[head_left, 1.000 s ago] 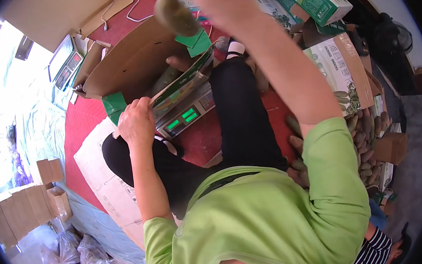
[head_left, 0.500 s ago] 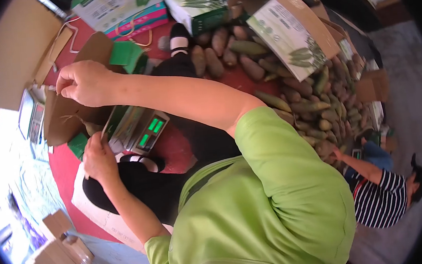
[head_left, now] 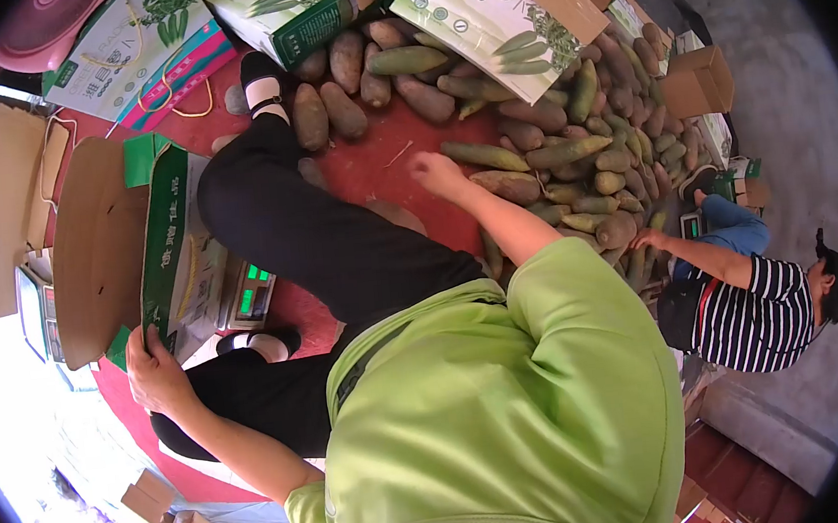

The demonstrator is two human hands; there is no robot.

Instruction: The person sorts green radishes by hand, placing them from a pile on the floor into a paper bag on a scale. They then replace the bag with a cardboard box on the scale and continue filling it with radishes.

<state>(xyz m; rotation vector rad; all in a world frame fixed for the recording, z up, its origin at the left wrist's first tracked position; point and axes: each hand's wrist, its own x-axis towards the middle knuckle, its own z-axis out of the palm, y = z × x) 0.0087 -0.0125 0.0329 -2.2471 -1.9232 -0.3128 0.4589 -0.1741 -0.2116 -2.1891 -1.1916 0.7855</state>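
Note:
My left hand grips the lower edge of an open carton with a green-and-white printed side. The carton stands over a scale with lit green digits. My right hand is over the red floor, beside the nearest green radishes; its fingers are blurred and look partly curled. A thin pale root shows just beyond its fingertips, apart from them. What lies inside the carton is hidden.
A large radish pile spreads to the right. Printed cartons and a gift box line the top. At right, a co-worker in a striped shirt reaches to the pile. My legs lie between the carton and pile.
My right hand has swung away from above the carton to the floor near the radishes. The carton is tilted differently, and my left hand has moved down and left with its edge.

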